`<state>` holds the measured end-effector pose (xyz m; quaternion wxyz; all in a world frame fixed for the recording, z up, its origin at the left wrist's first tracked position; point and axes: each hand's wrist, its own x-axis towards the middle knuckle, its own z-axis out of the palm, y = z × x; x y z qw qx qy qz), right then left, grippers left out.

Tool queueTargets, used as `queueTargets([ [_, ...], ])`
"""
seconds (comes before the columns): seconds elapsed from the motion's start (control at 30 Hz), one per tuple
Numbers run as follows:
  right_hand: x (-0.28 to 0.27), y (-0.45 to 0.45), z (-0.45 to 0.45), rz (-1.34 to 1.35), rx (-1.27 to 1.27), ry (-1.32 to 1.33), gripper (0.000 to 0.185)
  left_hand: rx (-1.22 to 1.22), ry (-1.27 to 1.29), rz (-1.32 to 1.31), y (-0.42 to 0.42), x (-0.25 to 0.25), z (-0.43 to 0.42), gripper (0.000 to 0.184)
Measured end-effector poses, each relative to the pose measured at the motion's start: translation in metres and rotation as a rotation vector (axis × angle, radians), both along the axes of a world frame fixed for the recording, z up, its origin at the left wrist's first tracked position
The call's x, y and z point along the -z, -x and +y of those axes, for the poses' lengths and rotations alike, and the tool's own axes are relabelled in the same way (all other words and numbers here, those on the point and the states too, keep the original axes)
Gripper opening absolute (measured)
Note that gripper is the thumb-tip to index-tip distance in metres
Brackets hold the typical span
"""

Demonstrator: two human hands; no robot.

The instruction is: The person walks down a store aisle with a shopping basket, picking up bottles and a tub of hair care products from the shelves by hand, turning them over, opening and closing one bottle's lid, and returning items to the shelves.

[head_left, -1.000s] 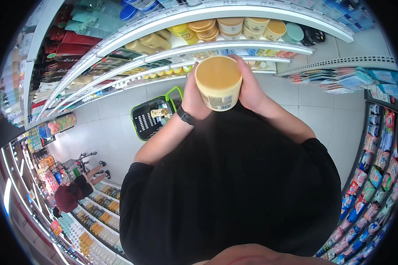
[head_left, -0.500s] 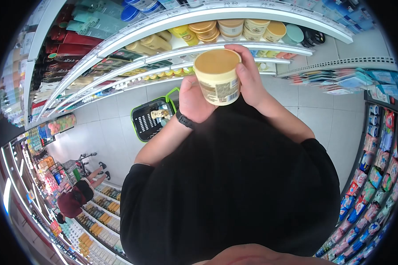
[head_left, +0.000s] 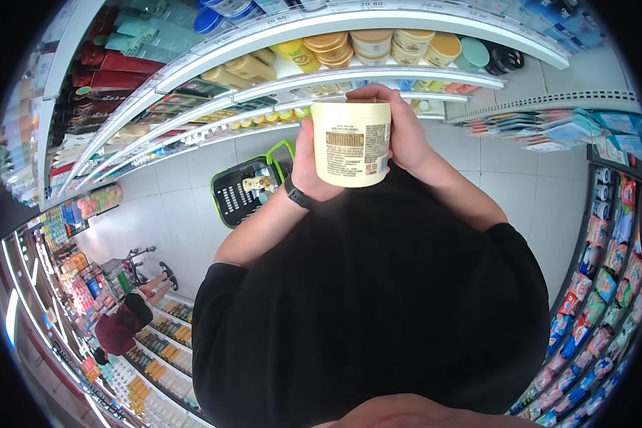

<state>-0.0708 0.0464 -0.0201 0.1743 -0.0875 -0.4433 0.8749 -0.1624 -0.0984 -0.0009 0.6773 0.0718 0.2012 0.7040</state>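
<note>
A cream-coloured tub, perhaps of hair mask, is held between both hands in front of my chest. Its printed back label with small text and a barcode faces me, and the lid is seen only edge-on. My left hand, with a black band at the wrist, is closed round the tub's left side and lower part. Around the right side and over the top curls my right hand. Some fingers of both hands are hidden behind the tub.
A shelf with bottles and similar tubs runs ahead of me. On the floor to the left stands a black and green shopping basket with items inside. Further left is a person by a shopping cart. Packaged goods line the right.
Both hands have tilted the tub, so its gold lid has turned out of sight and its back label now faces me. The basket stays put.
</note>
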Motion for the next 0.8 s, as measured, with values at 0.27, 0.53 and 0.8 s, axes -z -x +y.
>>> queueTargets([
  [0.27,0.0042,0.0057,-0.0014,-0.003,0.032,-0.008,0.053,-0.067,0.093,0.075,0.0001,0.0078,-0.0008,0.098],
  [0.53,0.0057,0.0080,-0.0017,0.028,0.002,0.125,0.053,-0.111,0.070,0.065,-0.0030,0.0076,0.0002,0.088],
  [0.8,0.0053,0.0085,-0.0009,0.036,-0.006,0.127,0.054,-0.146,0.056,-0.001,-0.0043,0.0061,0.0000,0.077],
])
